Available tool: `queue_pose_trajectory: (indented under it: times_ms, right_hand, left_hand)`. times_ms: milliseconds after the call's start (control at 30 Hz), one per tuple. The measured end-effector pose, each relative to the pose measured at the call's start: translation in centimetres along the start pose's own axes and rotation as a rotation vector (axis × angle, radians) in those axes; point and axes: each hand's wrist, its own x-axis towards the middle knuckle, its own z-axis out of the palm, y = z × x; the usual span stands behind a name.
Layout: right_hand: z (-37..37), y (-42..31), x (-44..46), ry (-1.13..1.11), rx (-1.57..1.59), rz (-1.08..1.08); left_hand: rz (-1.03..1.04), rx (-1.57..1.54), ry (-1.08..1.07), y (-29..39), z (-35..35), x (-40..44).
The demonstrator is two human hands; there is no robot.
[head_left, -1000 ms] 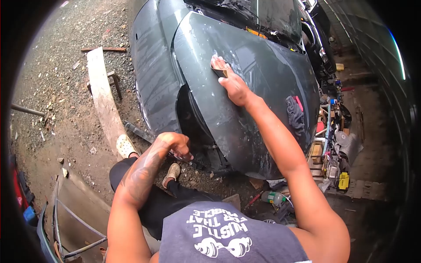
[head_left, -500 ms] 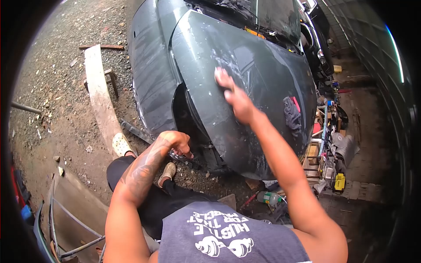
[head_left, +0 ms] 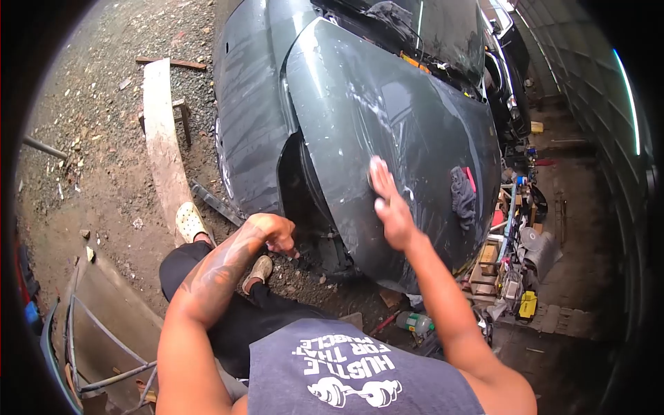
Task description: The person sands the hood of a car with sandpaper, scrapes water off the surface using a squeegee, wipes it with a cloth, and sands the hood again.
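A dark green-grey car hood [head_left: 339, 124] fills the middle of the view, with whitish wet smears on it. On its surface lies my right hand [head_left: 391, 204], fingers straight and pressed together, their tips whitish. A thin edge of something shows under these fingers; I cannot make out what it is. My left hand [head_left: 277, 233] hangs from a bent wrist in front of the dark gap beside the fender [head_left: 252, 111]. Its fingers are loosely bent, with nothing visible in them. A crumpled grey cloth [head_left: 462, 197] with a pink part rests on the hood, right of my right hand.
A long pale board [head_left: 160, 124] stands on the gravel at left. Tools and boxes [head_left: 512, 263] clutter the floor at right. A clear bottle [head_left: 415, 322] lies near the front of the car. Bent metal tubing [head_left: 111, 332] is at lower left.
My right hand has slid down the hood, toward me and slightly right. My left hand stays at the fender gap. The view has shifted slightly.
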Motion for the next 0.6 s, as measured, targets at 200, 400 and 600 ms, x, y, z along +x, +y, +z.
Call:
queue_pose_trajectory:
  times_ms: [200,400,600]
  right_hand:
    - [-1.4,2.6,11.8,0.082,-0.370,0.000]
    - [0.2,-0.9,0.8,0.040,-0.006,0.049]
    - [-2.3,3.8,10.1,0.045,-0.120,-0.039]
  left_hand:
    - [0.041,-0.084,0.084,-0.5,0.0,-0.4]
    - [0.018,-0.043,0.044,-1.3,0.7,-0.6]
    - [0.049,-0.044,0.053,-1.3,0.0,0.0]
